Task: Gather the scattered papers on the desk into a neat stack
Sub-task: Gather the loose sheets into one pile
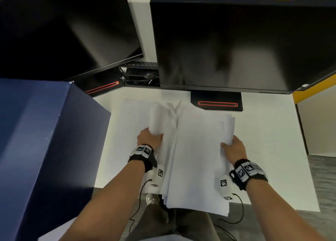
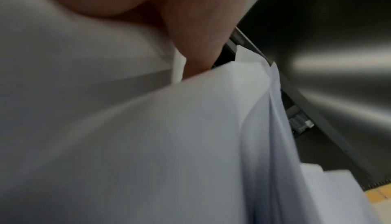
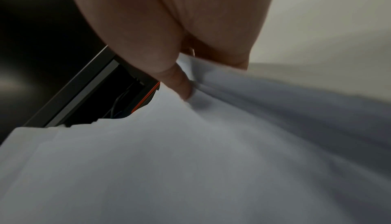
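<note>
A loose bundle of white papers (image 1: 198, 150) lies over the middle of the white desk (image 1: 269, 140), its near end hanging past the desk's front edge. My left hand (image 1: 150, 137) grips the bundle's left side, where some sheets curl upward. My right hand (image 1: 234, 148) holds the right side, thumb on top. The sheets' edges are uneven at the far end. In the left wrist view the papers (image 2: 190, 144) fill the frame below my left hand (image 2: 190, 43). In the right wrist view my right hand (image 3: 184, 92) pinches the papers (image 3: 190, 160).
Two dark monitors (image 1: 236, 44) (image 1: 63, 31) stand at the back, their bases with red stripes (image 1: 217, 103) just beyond the papers. A large dark blue box (image 1: 45, 140) sits on the left. Cables (image 1: 140, 77) lie between the monitors. My legs are below the desk edge.
</note>
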Motion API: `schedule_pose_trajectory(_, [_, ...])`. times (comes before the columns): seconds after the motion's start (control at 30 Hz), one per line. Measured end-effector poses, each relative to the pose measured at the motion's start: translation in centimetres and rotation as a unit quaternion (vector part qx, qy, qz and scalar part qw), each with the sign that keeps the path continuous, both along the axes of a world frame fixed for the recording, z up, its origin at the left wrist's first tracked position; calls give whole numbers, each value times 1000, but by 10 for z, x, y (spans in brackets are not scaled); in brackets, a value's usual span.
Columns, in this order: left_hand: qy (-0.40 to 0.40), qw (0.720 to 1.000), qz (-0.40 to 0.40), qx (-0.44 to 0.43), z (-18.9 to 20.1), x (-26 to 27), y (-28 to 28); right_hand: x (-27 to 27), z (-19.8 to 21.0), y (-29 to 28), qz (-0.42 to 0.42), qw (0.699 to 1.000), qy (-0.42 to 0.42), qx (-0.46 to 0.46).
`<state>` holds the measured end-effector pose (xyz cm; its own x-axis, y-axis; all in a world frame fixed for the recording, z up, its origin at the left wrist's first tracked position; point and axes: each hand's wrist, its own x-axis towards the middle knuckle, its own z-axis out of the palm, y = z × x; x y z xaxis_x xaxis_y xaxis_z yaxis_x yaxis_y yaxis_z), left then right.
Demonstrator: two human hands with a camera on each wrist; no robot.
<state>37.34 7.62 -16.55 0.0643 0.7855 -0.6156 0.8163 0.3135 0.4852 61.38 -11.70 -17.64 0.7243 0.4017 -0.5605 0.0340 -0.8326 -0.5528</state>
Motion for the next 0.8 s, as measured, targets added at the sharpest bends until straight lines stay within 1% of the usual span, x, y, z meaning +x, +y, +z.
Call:
schedule_pose_trajectory(0.1, [-6, 1000, -1, 12, 16, -19, 8, 8, 3, -20, -49, 999, -4, 0])
schedule_pose_trajectory(0.17, [-4, 999, 7, 53, 38, -36, 16, 11, 5, -31, -86, 996, -3, 3])
schedule_pose_trajectory(0.2, [1, 996, 0, 84, 53, -42, 20, 12, 5, -35, -95, 995, -18, 3])
schedule_pose_trajectory(0.27, [24, 987, -41, 156, 87, -53, 27, 8, 8, -34, -64, 994, -90, 0])
schedule_pose_trajectory(0.33, [31, 972, -81, 219, 123, -60, 30, -5, 20, -22, -4, 986, -167, 14])
schedule_pose_trajectory(0.4, [-13, 959, -117, 257, 157, -63, 28, -26, 38, 1, 54, 977, -200, 59])
schedule_pose_trajectory(0.43, [-43, 955, -132, 264, 174, -61, 26, -38, 50, 14, 84, 974, -188, 99])
schedule_pose_trajectory(0.47, [-75, 953, -143, 257, 186, -59, 25, -50, 63, 28, 110, 970, -151, 157])
schedule_pose_trajectory(0.5, [-117, 954, -149, 233, 194, -55, 24, -61, 78, 41, 128, 961, -86, 228])
schedule_pose_trajectory(0.53, [-165, 956, -147, 194, 199, -50, 23, -70, 93, 52, 132, 946, -7, 295])
schedule_pose_trajectory(0.57, [-213, 956, -140, 148, 199, -42, 23, -76, 105, 60, 126, 929, 66, 343])
schedule_pose_trajectory(0.6, [-259, 952, -128, 104, 195, -34, 22, -79, 113, 64, 106, 917, 118, 366])
schedule_pose_trajectory(0.63, [-295, 947, -109, 69, 187, -27, 22, -80, 118, 65, 78, 916, 145, 367])
schedule_pose_trajectory(0.7, [-320, 945, -63, 39, 156, -13, 21, -74, 117, 55, 9, 931, 153, 331])
schedule_pose_trajectory(0.77, [-300, 953, -34, 18, 116, -2, 14, -64, 97, 33, -55, 945, 151, 286])
schedule_pose_trajectory(0.8, [-282, 959, -32, 1, 95, 1, 9, -60, 83, 20, -73, 956, 133, 251])
